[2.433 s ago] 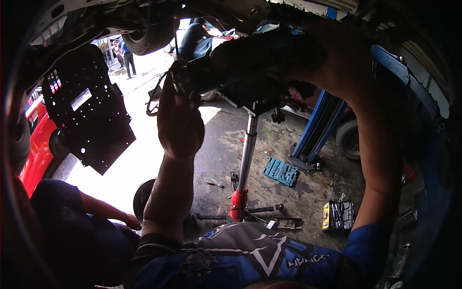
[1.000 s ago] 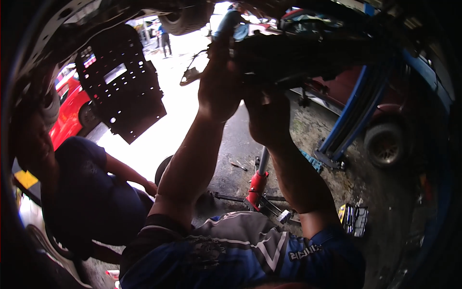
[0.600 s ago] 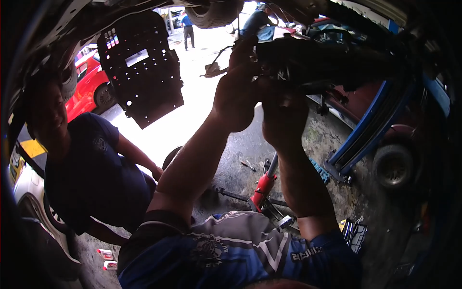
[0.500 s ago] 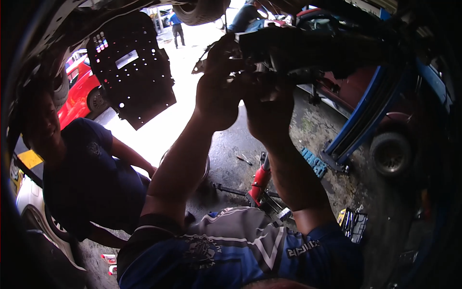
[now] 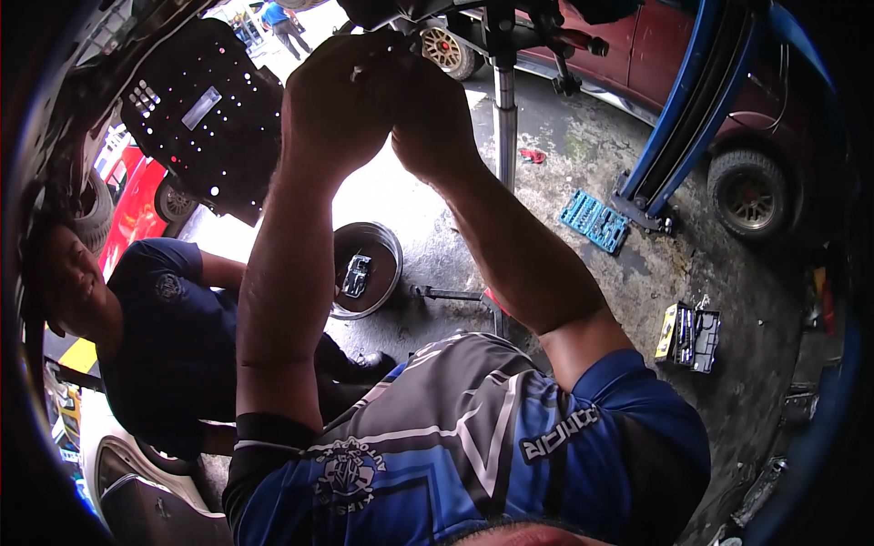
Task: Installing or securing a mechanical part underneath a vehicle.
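Note:
Both my arms reach up under the underside of a raised vehicle. My left hand (image 5: 335, 109) is closed, its fingers curled near some dark vehicle parts (image 5: 414, 11). Pressed up beside it, my right hand (image 5: 430, 123) is also closed, and the two meet at the fingers. Whatever they grip is hidden behind the fingers and in shadow. Left of my hands hangs a dark flat panel (image 5: 241, 127) with many small holes and one rectangular opening.
A co-worker in a dark shirt (image 5: 168, 318) stands close on my left. Right of my hands rises a metal support pole (image 5: 504, 127). A blue lift post (image 5: 687, 105) stands farther right. Below are a round pan (image 5: 390, 238), a blue socket set (image 5: 594, 221) and an open toolbox (image 5: 701, 341).
My hands have moved left and drawn together, away from the dark part they were touching. The view has shifted, showing more floor, the round pan and the pole.

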Demonstrator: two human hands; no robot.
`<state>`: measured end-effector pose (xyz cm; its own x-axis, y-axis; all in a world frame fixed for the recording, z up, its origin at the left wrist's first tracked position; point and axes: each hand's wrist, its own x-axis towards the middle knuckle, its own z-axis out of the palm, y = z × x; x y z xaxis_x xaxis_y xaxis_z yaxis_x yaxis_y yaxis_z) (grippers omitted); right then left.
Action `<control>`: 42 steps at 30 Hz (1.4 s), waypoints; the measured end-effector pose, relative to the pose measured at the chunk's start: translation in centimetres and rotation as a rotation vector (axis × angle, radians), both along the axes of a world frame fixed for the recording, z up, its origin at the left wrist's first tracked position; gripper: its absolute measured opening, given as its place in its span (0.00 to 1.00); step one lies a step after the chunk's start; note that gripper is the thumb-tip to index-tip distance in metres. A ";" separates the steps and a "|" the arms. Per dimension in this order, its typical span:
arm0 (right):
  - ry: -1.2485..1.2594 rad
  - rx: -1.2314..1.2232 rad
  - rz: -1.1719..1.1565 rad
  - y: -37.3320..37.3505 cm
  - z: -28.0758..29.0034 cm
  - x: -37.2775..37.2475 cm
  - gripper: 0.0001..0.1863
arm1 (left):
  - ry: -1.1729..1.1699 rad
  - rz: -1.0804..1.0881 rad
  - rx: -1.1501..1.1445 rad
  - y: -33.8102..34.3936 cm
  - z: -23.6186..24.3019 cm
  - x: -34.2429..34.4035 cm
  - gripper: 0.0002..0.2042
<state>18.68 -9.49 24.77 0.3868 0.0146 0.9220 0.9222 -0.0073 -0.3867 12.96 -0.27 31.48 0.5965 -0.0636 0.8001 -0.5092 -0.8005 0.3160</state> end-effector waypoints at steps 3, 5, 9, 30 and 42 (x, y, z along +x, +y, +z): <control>-0.055 -0.047 -0.126 0.0 0.4 0.6 0.10 | 0.024 0.068 0.065 -0.5 1.2 -0.2 0.16; -0.143 -0.108 -0.268 -0.2 0.6 0.6 0.11 | 0.019 0.094 0.067 -0.8 1.5 -0.3 0.17; 0.130 0.082 0.152 0.1 0.4 0.4 0.11 | 0.047 0.145 0.057 -1.4 1.7 -0.7 0.17; 0.325 0.316 0.582 0.4 0.6 0.9 0.11 | -0.277 0.054 0.223 -0.9 1.0 0.0 0.09; 0.320 0.191 0.299 -0.6 1.4 1.3 0.11 | 0.179 -0.037 -0.433 2.3 -4.5 2.3 0.12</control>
